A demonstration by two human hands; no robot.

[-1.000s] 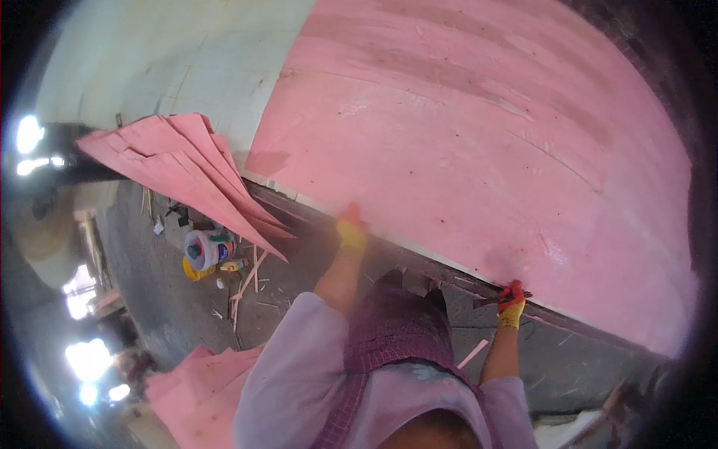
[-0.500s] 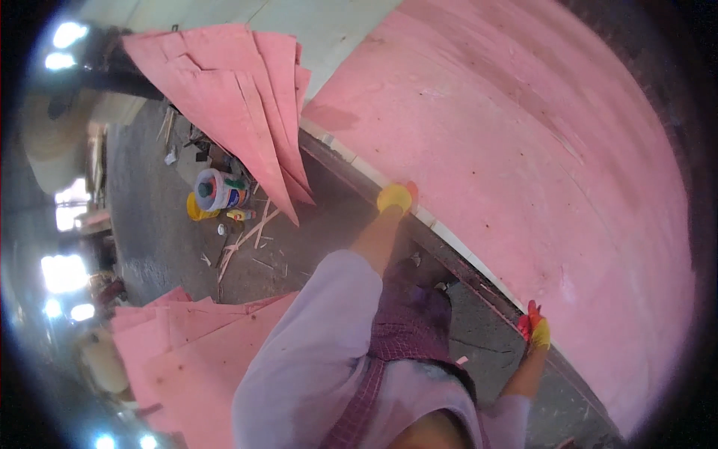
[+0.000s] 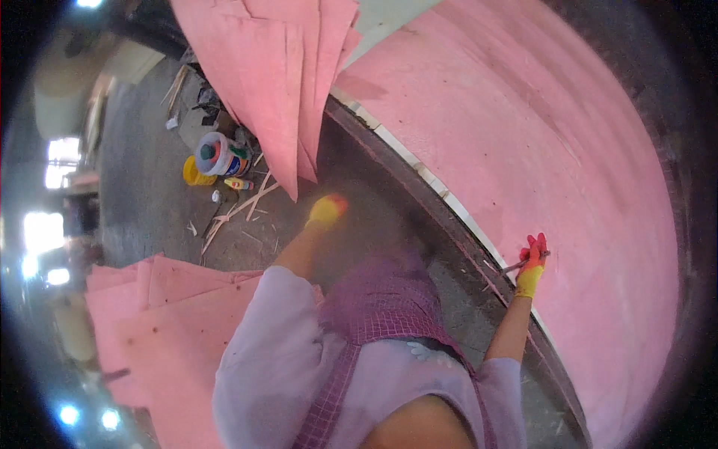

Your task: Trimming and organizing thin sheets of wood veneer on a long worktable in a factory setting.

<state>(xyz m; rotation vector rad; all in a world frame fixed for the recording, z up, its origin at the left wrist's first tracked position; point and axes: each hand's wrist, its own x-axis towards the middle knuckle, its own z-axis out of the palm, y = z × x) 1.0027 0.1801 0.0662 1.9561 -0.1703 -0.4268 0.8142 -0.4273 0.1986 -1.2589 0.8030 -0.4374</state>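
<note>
My right hand [image 3: 530, 268], in a red and yellow glove, is over the near edge of a large pink sheet [image 3: 464, 142]. It is closed around a thin dark tool [image 3: 511, 267] that sticks out on both sides of the fingers; its exact kind is not clear. My left hand [image 3: 327, 212], in a similar glove, hangs away from the sheet, above the floor and near the tip of a pink stack. Motion smears its fingers. A pale strip [image 3: 458, 212] runs along the sheet's edge.
At the upper left, pointed pink sheets [image 3: 277, 82] overhang the floor [image 3: 138, 217]. Below them stand a white bucket [image 3: 223, 157] and a yellow container [image 3: 196, 172], with wood strips [image 3: 258, 196] scattered nearby. Another pink stack [image 3: 179, 322] lies at the lower left.
My left hand has left the sheet's edge and swung left over the floor. The right hand has moved up along the edge and over the sheet, the dark tool now showing in it.
</note>
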